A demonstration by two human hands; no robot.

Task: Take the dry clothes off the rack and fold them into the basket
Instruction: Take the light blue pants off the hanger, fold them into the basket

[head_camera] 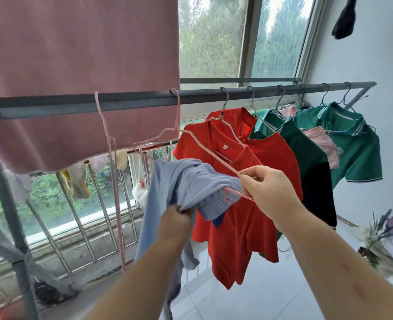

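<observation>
A light blue garment [181, 181] hangs bunched in front of me. My left hand [173, 221] grips its fabric from below. My right hand [269, 190] pinches a pink wire hanger [210, 150] whose hook is over the grey rack bar [131, 99]; the hanger's lower end is still inside the blue garment. Further right on the bar hang red shirts [241, 222], a dark green one [306, 148] and a green polo [354, 153] on their hangers. No basket is in view.
A big pink sheet [75, 77] drapes over the rack's left half. An empty pink hanger [112, 162] dangles beside it. Window bars [82, 215] run behind the rack. Plants [384, 241] stand at the right, and a dark item [344, 17] hangs high on the wall.
</observation>
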